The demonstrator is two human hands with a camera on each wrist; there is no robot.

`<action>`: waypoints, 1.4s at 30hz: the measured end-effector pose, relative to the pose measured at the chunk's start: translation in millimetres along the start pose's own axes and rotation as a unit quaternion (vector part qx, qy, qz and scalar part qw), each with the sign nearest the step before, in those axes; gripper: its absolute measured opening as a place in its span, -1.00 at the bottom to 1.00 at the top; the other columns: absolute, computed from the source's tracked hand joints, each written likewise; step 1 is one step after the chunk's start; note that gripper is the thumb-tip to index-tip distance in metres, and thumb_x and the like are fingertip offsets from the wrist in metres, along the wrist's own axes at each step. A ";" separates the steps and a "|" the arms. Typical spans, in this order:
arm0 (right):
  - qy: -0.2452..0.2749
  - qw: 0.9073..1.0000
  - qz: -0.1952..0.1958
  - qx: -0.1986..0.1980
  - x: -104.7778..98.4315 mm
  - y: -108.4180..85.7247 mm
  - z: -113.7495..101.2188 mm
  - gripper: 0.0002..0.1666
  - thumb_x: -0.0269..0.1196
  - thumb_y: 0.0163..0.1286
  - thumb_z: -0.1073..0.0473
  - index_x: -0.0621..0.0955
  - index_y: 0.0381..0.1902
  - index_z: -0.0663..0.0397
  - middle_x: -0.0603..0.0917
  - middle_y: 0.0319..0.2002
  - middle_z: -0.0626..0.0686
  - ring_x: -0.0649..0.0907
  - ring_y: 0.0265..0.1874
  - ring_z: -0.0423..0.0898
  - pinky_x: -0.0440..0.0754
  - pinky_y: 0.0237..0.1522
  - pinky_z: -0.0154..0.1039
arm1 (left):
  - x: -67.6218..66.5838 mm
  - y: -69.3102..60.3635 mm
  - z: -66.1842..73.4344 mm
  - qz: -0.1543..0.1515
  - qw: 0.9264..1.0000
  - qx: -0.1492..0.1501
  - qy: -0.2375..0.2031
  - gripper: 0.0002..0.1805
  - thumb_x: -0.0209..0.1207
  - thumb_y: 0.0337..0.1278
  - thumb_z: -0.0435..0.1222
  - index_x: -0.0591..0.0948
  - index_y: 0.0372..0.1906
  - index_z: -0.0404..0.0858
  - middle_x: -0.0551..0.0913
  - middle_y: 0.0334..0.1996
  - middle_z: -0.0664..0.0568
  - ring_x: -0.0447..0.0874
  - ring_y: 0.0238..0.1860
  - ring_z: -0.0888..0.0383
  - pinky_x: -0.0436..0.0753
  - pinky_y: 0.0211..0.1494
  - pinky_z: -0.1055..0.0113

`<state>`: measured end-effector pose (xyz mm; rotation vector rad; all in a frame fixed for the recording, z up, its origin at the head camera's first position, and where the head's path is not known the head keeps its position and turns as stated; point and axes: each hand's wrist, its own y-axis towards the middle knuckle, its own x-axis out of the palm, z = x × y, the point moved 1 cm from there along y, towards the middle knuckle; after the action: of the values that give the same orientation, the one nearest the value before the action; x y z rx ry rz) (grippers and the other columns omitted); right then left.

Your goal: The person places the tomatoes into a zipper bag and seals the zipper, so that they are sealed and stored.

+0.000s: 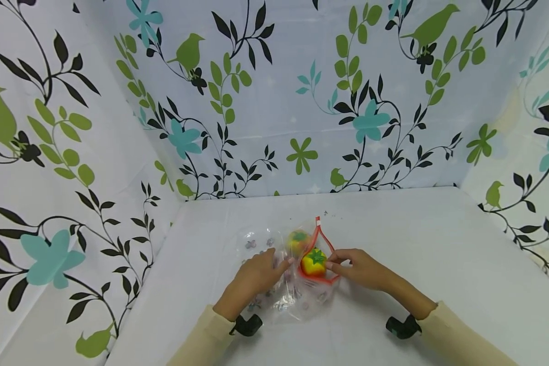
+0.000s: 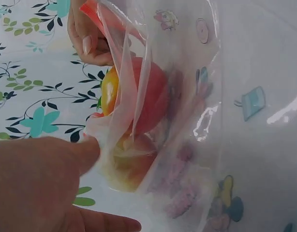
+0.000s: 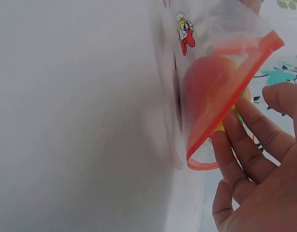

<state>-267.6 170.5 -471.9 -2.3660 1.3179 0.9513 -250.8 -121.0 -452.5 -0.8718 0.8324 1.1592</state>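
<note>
Both hands [image 1: 258, 272] [image 1: 361, 269] wide | left: thumb touching clear bag [image 1: 302, 302] | right: extended fingers touching green-topped fruit [image 1: 313, 265] at bag's mouth

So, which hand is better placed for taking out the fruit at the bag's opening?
Probably the right hand: its fingers reach the fruit at the red rim; the left hand lies over the bag, farther away.

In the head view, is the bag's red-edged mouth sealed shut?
No, the red edging gapes apart in an open loop, with a red-and-yellow fruit showing inside it.
</note>
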 end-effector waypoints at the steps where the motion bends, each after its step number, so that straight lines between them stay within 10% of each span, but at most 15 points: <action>1: -0.008 1.000 0.006 0.003 -0.4 -2.2 -0.4 -0.81 0.25 0.58 -0.12 0.74 -0.07 -0.28 0.75 -0.16 -0.26 0.64 -0.03 -0.15 0.57 0.13 0.08 | -1.6 -0.1 1.1 0.005 1.000 0.002 0.007 -0.11 0.04 0.46 0.31 0.44 0.49 -0.34 0.64 0.30 -0.26 0.65 0.26 -0.25 0.57 0.36 -0.23; 9: -0.039 0.998 0.044 0.002 -1.7 -22.4 -11.3 -0.87 0.33 0.54 -0.06 0.71 -0.11 -0.21 0.60 -0.32 -0.22 0.59 -0.23 -0.23 0.61 -0.16 -0.26 | -17.5 2.7 13.5 0.047 0.996 0.030 0.070 -0.39 0.16 0.51 0.04 0.58 0.34 -0.35 0.75 0.11 -0.24 0.77 0.02 -0.20 0.73 0.11 -0.13; 15: -0.012 0.997 0.042 0.064 6.3 -36.2 -31.2 -0.68 0.32 0.51 -0.14 0.69 0.05 -0.12 0.55 -0.48 -0.13 0.52 -0.47 -0.20 0.48 -0.46 -0.36 | -30.3 27.4 27.8 0.054 0.994 0.081 0.058 -0.44 0.10 0.60 -0.10 0.49 0.45 -0.38 0.60 0.37 -0.23 0.59 0.38 -0.16 0.53 0.44 -0.08; 28: 0.004 0.996 0.059 0.068 40.9 -43.7 -43.8 -0.59 0.41 0.43 -0.10 0.68 0.05 0.02 0.55 -0.56 -0.18 0.49 -0.62 -0.29 0.48 -0.53 -0.37 | -27.8 104.2 51.0 -0.062 0.983 0.171 0.019 -0.50 -0.03 0.70 -0.23 0.39 0.56 -0.25 0.44 0.53 -0.12 0.35 0.57 -0.06 0.30 0.62 0.03; 42: -0.002 0.992 0.098 0.081 38.4 -61.3 -35.6 -0.42 0.45 0.41 -0.08 0.39 0.09 0.05 0.54 -0.45 -0.16 0.49 -0.63 -0.30 0.53 -0.52 -0.35 | -26.0 97.2 19.9 -0.004 0.976 0.214 -0.041 -0.92 0.14 0.58 -0.30 0.60 -0.02 -0.20 0.70 -0.07 -0.08 0.63 -0.02 -0.03 0.65 0.19 0.01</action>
<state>-187.6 160.6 -475.4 -2.1447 1.5843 0.8635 -348.9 -97.0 -434.2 -0.4682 0.9628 0.9521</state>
